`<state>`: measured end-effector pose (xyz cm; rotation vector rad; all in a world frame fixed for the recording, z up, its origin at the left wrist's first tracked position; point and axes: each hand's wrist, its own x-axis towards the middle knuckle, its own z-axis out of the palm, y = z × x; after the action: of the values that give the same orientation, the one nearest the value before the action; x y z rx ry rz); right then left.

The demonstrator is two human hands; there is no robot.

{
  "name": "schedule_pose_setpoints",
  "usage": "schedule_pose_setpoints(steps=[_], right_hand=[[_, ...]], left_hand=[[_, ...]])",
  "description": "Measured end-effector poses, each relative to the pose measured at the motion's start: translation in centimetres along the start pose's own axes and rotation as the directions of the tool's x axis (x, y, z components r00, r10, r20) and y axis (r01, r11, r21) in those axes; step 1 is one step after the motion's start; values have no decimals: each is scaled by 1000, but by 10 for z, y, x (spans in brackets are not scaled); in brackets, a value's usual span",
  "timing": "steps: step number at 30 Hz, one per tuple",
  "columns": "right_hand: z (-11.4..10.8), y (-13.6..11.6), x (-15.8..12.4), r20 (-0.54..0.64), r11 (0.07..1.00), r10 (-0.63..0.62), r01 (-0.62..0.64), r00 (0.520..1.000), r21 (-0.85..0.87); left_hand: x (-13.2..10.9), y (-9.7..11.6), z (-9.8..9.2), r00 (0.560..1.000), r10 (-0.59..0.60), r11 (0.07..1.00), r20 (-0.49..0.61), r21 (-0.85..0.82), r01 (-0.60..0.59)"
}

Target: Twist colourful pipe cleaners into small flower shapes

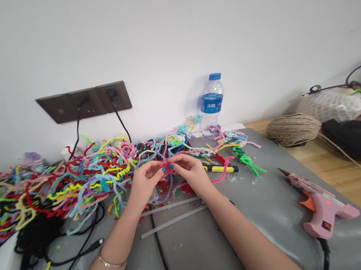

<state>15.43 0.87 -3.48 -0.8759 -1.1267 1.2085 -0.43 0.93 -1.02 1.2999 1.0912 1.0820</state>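
Observation:
Between my two hands is a small pink and blue piece of pipe cleaner work [168, 167], held up over the middle of the grey mat. My left hand [149, 177] pinches its left side with thumb and forefinger. From the other side my right hand [188, 170] grips it the same way. Fingertips cover part of the piece, so its exact shape is unclear. Just behind and below lie loose pipe cleaners [104, 176] in many colours. A yellow and black utility knife [223, 168] rests right of my right hand.
A pink hot glue gun [327, 211] lies on the grey mat [203, 261] at right. Translucent glue sticks [173, 222] sit under my wrists. A water bottle [212, 103] stands against the wall. Twine [293, 129], black cables [91, 244] and a green pipe cleaner piece [246, 159] lie around.

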Motion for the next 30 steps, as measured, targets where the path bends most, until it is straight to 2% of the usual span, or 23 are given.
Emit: schedule_pose_setpoints(steps=[4, 8, 19, 30], right_hand=[[1, -2, 0, -6, 1000, -13, 13, 1000, 25], [2, -1, -1, 67, 1000, -1, -1, 998, 25], [3, -1, -1, 106, 998, 42, -46, 993, 34], [3, -3, -2, 106, 998, 43, -47, 993, 29]], left_hand=[[1, -2, -1, 1000, 12, 1000, -3, -6, -12], [1, -1, -1, 999, 42, 999, -26, 12, -42], [-1, 2, -3, 977, 201, 958, -69, 220, -182], [0, 0, -5, 974, 214, 953, -77, 234, -191]])
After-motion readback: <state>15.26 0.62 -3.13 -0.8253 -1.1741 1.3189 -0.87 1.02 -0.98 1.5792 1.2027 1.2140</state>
